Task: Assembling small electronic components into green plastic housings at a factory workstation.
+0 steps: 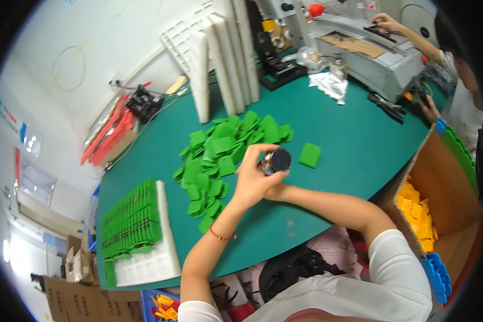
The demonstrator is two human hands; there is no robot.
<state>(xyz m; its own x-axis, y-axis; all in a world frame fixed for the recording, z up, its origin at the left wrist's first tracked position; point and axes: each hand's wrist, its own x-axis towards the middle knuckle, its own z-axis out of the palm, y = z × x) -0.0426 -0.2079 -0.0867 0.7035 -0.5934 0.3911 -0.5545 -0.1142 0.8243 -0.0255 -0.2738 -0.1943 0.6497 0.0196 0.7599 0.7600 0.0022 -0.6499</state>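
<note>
Cylinder (277, 161); yellow pieces (416, 216) in box (453, 201)

Your left grip (251, 180) wraps around a small black-topped cylinder (280, 160) above the green surface (359, 150); your right grip (275, 192) sits close against it, mostly hidden. Loose green pieces (224, 145) lie heaped just beyond, with one green square (310, 155) apart to your right. Leftward, green rows (134, 220) stand on a white tray (163, 252).
</note>
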